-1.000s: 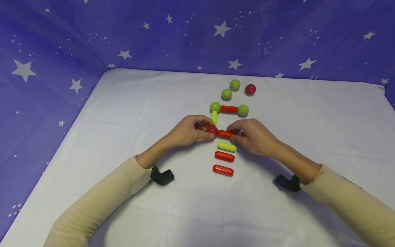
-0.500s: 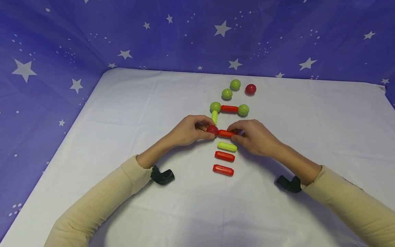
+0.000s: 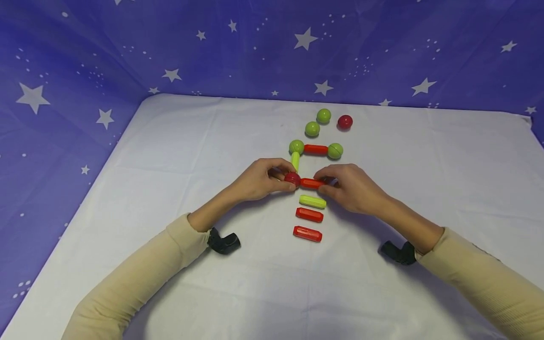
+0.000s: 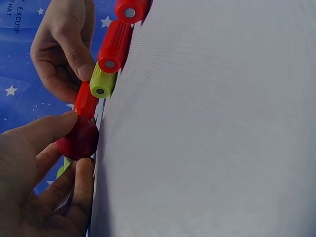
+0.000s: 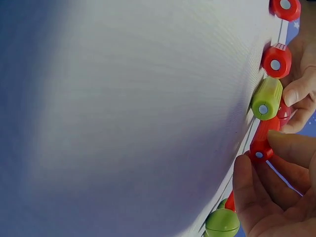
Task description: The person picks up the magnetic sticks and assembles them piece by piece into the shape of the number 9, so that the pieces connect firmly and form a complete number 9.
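My left hand (image 3: 261, 179) grips a dark red ball (image 3: 292, 179) between thumb and fingers. With thumb and fingers my right hand (image 3: 348, 186) pinches a red magnetic rod (image 3: 311, 183), whose left end touches that ball. In the right wrist view, a pale round disc shows at the free end of the held rod (image 5: 261, 145). Beyond the left fingers, a yellow-green rod (image 3: 295, 161) runs from a green ball (image 3: 296, 147) toward the dark red ball; its near end is partly hidden. From the green ball, another red rod (image 3: 316, 149) reaches a second green ball (image 3: 335, 150).
Nearer me lie a loose yellow-green rod (image 3: 312, 202) and two red rods, one middle (image 3: 310, 215) and one nearest (image 3: 308, 233). Farther back sit two green balls, one (image 3: 312, 129) before the other (image 3: 324, 116), and a red ball (image 3: 345, 122). A starry blue cloth (image 3: 263, 52) stands behind the white table (image 3: 191, 127).
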`<control>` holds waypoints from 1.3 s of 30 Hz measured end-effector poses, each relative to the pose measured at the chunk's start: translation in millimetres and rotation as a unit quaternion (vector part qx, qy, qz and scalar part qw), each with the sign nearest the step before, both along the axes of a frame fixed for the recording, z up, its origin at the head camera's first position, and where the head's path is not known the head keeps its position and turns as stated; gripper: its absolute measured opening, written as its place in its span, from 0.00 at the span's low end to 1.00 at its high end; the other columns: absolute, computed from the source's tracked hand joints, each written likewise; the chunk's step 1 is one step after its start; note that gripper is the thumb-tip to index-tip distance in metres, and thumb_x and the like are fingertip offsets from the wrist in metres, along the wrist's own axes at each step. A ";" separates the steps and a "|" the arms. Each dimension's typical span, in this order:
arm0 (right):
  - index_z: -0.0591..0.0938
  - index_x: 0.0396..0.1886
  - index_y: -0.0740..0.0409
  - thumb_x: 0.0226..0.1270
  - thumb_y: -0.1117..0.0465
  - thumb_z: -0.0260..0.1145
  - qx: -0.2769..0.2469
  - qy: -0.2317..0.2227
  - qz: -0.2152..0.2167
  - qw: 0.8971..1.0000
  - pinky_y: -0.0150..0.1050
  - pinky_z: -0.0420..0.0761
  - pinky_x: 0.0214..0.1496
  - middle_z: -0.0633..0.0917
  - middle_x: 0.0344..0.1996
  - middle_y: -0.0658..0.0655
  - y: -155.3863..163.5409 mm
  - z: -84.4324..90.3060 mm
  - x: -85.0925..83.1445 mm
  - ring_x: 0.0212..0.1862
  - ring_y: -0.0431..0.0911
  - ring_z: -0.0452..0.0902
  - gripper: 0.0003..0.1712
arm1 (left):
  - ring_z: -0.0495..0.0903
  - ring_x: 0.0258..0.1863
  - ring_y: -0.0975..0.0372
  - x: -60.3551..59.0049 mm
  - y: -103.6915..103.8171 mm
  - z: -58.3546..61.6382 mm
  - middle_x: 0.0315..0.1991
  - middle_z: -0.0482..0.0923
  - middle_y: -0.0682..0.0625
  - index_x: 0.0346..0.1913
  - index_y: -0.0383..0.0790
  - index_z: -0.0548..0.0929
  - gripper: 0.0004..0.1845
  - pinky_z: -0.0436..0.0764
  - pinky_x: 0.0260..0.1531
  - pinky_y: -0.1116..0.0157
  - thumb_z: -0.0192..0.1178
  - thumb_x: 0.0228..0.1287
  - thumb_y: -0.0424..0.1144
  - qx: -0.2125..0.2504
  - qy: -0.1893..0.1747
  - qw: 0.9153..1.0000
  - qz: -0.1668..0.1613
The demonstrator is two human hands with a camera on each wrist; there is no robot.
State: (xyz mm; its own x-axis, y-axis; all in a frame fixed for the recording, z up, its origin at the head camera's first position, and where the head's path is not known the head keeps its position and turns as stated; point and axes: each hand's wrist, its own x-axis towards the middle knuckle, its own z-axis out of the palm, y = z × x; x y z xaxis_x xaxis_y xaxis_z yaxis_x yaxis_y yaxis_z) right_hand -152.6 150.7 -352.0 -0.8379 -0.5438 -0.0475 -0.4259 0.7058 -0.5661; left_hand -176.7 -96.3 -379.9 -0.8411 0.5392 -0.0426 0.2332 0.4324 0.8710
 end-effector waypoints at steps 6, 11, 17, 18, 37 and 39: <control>0.85 0.51 0.62 0.62 0.69 0.70 0.003 -0.010 -0.008 1.000 0.48 0.79 0.51 0.86 0.41 0.55 1.0 -0.4 -1.3 0.42 0.48 0.80 0.16 | 0.79 0.39 0.59 -0.7 -0.8 -0.4 0.38 0.81 0.52 0.48 0.42 0.84 0.15 0.77 0.42 0.63 0.72 0.58 0.39 -0.006 0.003 1.000 0.005; 0.85 0.51 0.62 0.62 0.70 0.70 -0.001 -0.009 -0.004 1.000 0.48 0.79 0.52 0.86 0.41 0.55 0.7 -0.9 -1.9 0.43 0.48 0.81 0.16 | 0.79 0.38 0.59 -0.8 -1.8 -0.4 0.38 0.82 0.52 0.48 0.43 0.84 0.15 0.76 0.41 0.63 0.72 0.58 0.39 -0.007 0.004 1.000 0.007; 0.85 0.51 0.63 0.63 0.68 0.70 0.003 -0.002 -0.007 1.000 0.49 0.79 0.51 0.87 0.41 0.55 2.2 0.9 -3.1 0.43 0.49 0.81 0.16 | 0.79 0.39 0.59 -0.9 -1.7 -0.4 0.38 0.81 0.52 0.48 0.43 0.84 0.15 0.76 0.41 0.63 0.72 0.58 0.40 -0.005 -0.002 1.000 0.008; 0.85 0.51 0.63 0.63 0.68 0.69 0.004 0.003 -0.007 1.000 0.49 0.80 0.50 0.87 0.42 0.56 3.5 2.9 -4.2 0.43 0.49 0.81 0.15 | 0.79 0.39 0.59 -1.0 -1.5 -0.4 0.38 0.81 0.52 0.48 0.43 0.84 0.15 0.76 0.41 0.63 0.72 0.58 0.39 -0.005 -0.002 1.000 0.007; 0.69 0.69 0.67 0.65 0.61 0.68 -0.087 0.005 -0.210 0.974 0.41 0.82 0.43 0.74 0.63 0.68 54.5 11.3 -117.3 0.62 0.60 0.74 0.35 | 0.78 0.39 0.58 -0.1 -1.4 -1.0 0.39 0.80 0.50 0.50 0.42 0.84 0.17 0.77 0.41 0.63 0.72 0.58 0.38 0.000 -0.013 1.000 0.010; 0.66 0.72 0.65 0.65 0.60 0.69 -0.103 -0.035 -0.222 0.969 0.34 0.81 0.31 0.73 0.65 0.67 57.8 6.3 -123.4 0.63 0.59 0.72 0.39 | 0.78 0.39 0.58 0.0 -0.9 -1.6 0.38 0.80 0.50 0.50 0.42 0.84 0.17 0.77 0.41 0.63 0.72 0.58 0.38 0.002 -0.013 1.000 0.007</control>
